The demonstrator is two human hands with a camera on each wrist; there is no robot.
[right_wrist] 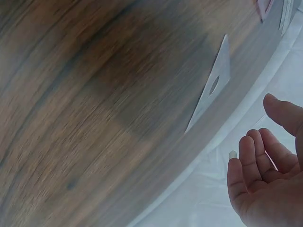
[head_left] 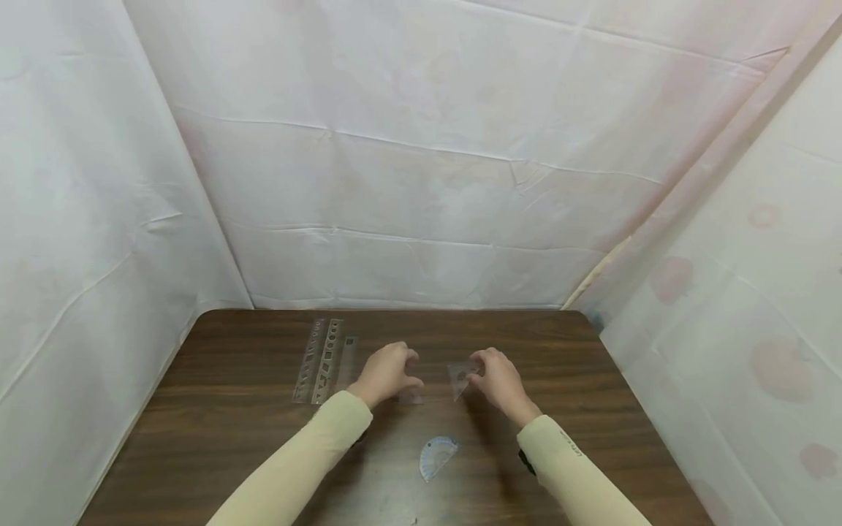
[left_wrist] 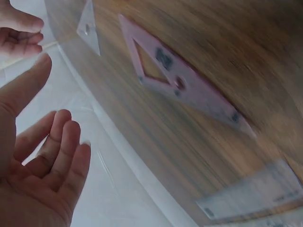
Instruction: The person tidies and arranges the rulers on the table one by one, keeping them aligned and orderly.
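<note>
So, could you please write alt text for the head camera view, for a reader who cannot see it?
Two hands in cream sleeves hover over a dark wooden table: the left hand and the right hand flank a small clear set square. Clear rulers lie far left, a protractor nearer the viewer.

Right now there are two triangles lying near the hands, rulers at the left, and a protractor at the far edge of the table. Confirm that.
Not quite. The protractor lies at the near edge of the table, between the sleeves, as the head view shows. The rest holds: the rulers lie at the left, one triangle by the right hand and another by the left hand.
</note>
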